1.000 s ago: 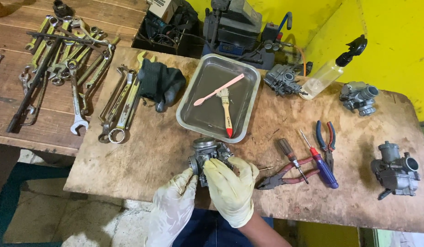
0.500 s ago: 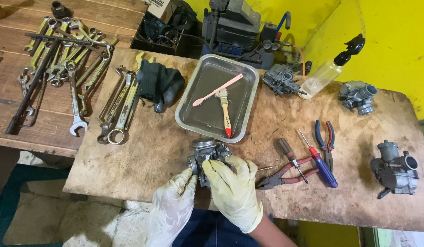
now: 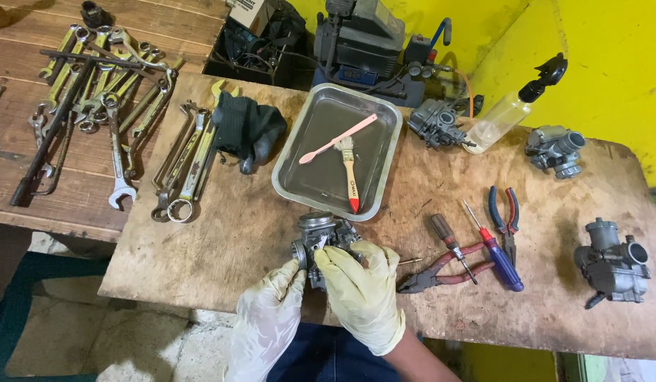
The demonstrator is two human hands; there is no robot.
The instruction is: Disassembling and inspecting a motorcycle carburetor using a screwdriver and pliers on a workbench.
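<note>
Currently both gloved hands, left hand (image 3: 271,311) and right hand (image 3: 360,290), are gripping grimy grey carburetor (image 3: 317,237), fingers wrapped round it, sitting on scuffed plywood bench (image 3: 222,240) by yellow wall (image 3: 611,42).

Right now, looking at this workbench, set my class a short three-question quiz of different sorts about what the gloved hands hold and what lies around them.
1. True or false: both the left hand and the right hand grip the carburetor.
2. What lies in the metal tray? A) a paintbrush and a pink toothbrush B) two wrenches C) pliers
3. Fill in: the blue-handled screwdriver lies to the ____ of the hands.

Key: 1 true; 2 A; 3 right
</note>
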